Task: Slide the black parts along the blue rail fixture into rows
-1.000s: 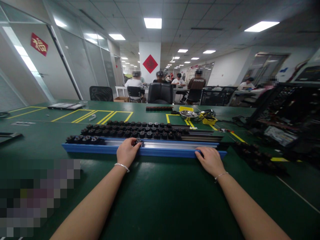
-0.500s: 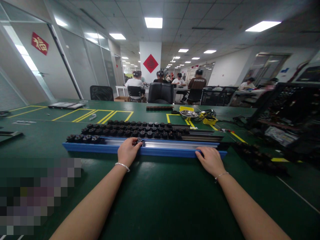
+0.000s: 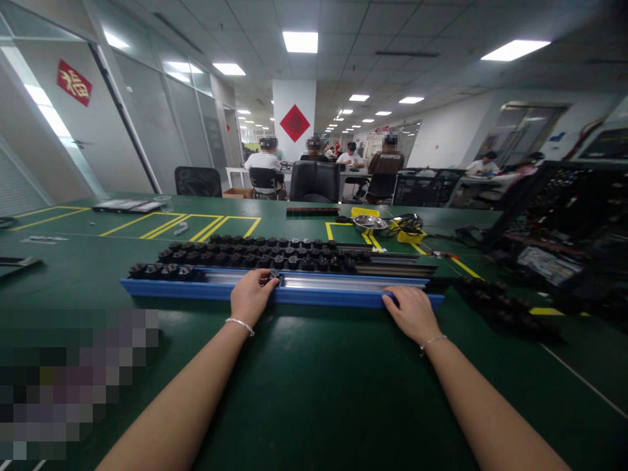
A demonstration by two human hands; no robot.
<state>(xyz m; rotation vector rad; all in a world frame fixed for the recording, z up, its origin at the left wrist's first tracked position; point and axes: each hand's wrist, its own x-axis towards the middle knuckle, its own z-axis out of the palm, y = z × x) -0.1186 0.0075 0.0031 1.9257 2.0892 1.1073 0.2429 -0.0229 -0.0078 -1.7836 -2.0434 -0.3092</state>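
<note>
A long blue rail [image 3: 328, 298] with a shiny metal channel lies across the green table in front of me. My left hand [image 3: 250, 296] is closed around a small black module with a round top [image 3: 273, 277], which sits at the middle of the channel. At the rail's right end, my right hand [image 3: 409, 311] grips the front wall, thumb on the near side and fingers over the top. Several black modules [image 3: 169, 271] stand in a row at the rail's left end. Behind the rail, more of the same modules [image 3: 279, 249] are lined up in rows on dark rails [image 3: 397, 269].
Beyond the rows are a metal bowl [image 3: 370, 224], a yellow bin [image 3: 410, 236] with black cables and a dark strip [image 3: 313, 211]. Dark parts [image 3: 505, 311] lie to the right, below a cluttered black rack [image 3: 540, 229]. Several people sit at far desks.
</note>
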